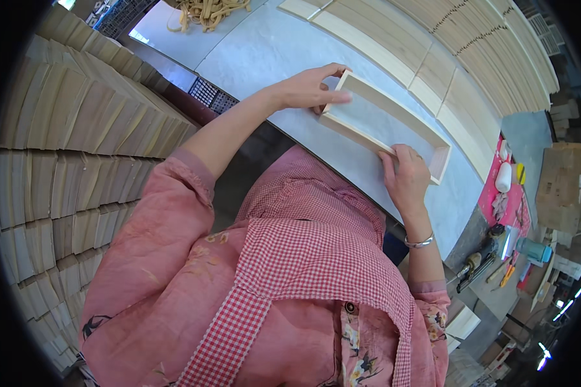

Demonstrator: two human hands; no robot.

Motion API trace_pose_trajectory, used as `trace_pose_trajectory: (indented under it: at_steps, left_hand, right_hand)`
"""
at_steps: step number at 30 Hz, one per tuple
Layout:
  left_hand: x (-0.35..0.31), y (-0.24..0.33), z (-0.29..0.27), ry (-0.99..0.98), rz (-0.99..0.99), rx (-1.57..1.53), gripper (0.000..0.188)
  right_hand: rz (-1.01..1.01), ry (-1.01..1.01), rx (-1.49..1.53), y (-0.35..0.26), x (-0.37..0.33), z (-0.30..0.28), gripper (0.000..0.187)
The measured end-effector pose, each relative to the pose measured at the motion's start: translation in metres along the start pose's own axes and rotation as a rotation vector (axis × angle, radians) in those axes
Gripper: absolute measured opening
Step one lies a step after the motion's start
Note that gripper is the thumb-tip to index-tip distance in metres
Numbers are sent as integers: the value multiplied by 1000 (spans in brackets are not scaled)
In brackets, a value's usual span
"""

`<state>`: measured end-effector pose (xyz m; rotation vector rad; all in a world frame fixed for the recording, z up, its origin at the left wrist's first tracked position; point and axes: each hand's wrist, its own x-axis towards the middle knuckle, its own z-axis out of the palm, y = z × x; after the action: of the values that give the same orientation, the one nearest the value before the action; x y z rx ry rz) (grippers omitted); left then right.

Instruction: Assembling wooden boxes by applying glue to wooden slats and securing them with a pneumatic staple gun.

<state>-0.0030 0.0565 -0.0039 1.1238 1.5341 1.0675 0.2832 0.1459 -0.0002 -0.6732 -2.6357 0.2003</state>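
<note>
A long, narrow rectangular wooden frame (361, 137) of pale boards lies at a slant on the light grey tabletop (265, 58). The tabletop shows through its middle, though whether it has a bottom panel I cannot tell. My left hand (313, 90) grips the short left end, with its fingers around the end board and one finger reaching over the inside. Partway along the near long side, my right hand (407, 173) is closed over the board near the right end, its thumb on the near face. A silver bracelet (420, 241) circles my right wrist.
Flat boards (368, 45) and tight rows of thin wooden slats (497, 39) line the table's far side. Tan bands (210, 13) lie in a heap at the far left. Tall stacks of wooden pieces (64, 122) rise on my left. Tools (478, 261) and a cardboard box (560, 187) stand at right.
</note>
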Motion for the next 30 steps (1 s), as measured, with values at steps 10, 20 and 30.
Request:
trace_pose_trajectory:
  at_steps: [10, 20, 30]
  left_hand:
    - [-11, -8, -8, -125, 100, 160, 112]
    - [-9, -24, -8, -77, 222, 122, 109]
    - [-9, -29, -5, -95, 279, 80, 102]
  right_hand:
    - [25, -46, 15, 1, 1, -2, 20]
    - [-310, -49, 261, -55, 56, 27, 40]
    - [-308, -136, 354, -59, 66, 29, 41]
